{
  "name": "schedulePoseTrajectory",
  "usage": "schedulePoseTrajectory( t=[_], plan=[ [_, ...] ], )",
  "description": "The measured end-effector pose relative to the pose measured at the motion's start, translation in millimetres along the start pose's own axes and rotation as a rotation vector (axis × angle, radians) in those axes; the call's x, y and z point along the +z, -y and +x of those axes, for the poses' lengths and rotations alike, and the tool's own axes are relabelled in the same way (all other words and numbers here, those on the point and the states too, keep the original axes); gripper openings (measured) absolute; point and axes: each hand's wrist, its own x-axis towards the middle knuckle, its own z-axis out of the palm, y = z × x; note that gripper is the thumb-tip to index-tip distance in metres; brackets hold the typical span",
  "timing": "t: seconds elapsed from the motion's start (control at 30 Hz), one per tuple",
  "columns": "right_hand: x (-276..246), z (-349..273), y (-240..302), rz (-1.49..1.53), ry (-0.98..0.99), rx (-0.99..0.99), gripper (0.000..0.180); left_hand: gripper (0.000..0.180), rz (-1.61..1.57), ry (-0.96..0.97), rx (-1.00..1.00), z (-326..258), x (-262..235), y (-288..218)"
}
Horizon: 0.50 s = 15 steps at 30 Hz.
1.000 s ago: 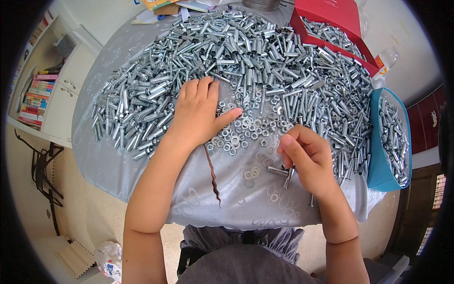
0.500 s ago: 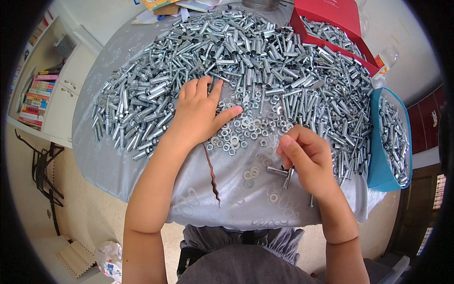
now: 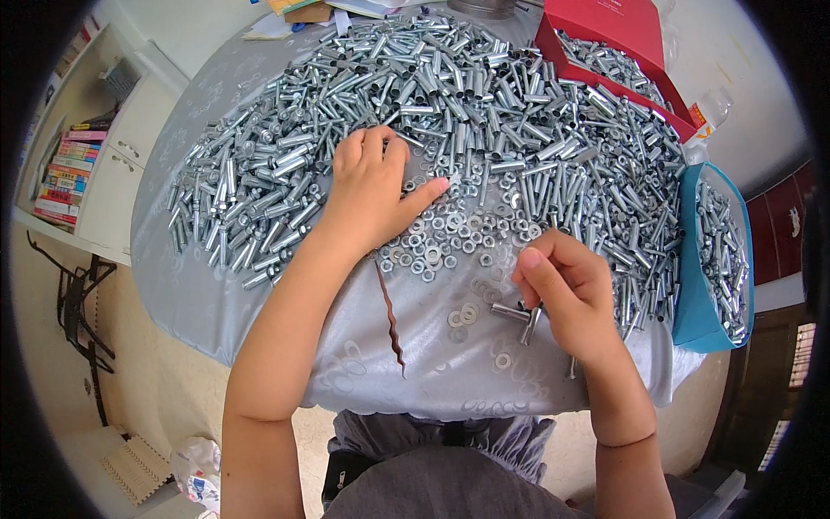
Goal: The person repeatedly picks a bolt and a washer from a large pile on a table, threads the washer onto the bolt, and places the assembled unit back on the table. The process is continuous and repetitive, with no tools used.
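Observation:
My left hand (image 3: 372, 186) reaches over the inner edge of a heap of metal bolts and sleeves (image 3: 432, 86). Its thumb stretches away from the fingers, which bend down at the tips; no held part shows. Below the thumb lie loose washers and nuts (image 3: 432, 246). My right hand (image 3: 569, 290) is closed at the heap's near right side, thumb pressed toward the curled fingers; whatever is between them is too small or hidden to make out. Just under it are a couple of shiny metal sleeves (image 3: 527, 327), partly crossing each other, with flat washers (image 3: 468, 311) to their left.
A red box (image 3: 596, 43) of metal parts stands at the far right, and a teal bin (image 3: 692, 285) of similar parts at the right edge. A wavy brown tear-like mark (image 3: 391, 324) runs down the grey tablecloth (image 3: 199, 303). Papers lie at the back.
My left fingers have drawn in and bent more, with the thumb slightly higher over the washers. The right hand keeps nearly the same pose. The whole view has shifted slightly.

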Motion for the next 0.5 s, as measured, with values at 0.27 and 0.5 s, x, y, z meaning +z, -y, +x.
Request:
schedulePoseTrajectory(
  t=[0.27,0.5],
  plan=[
    [-1,0,-1,0.01,0.011,-0.013,0.022,0.041,-0.075,0.095,0.02,-1,-14,-5],
    [0,0,1,-0.004,-0.004,-0.014,0.022,0.056,-0.041,0.116,0.11,-7,-4,-6]
  ],
)
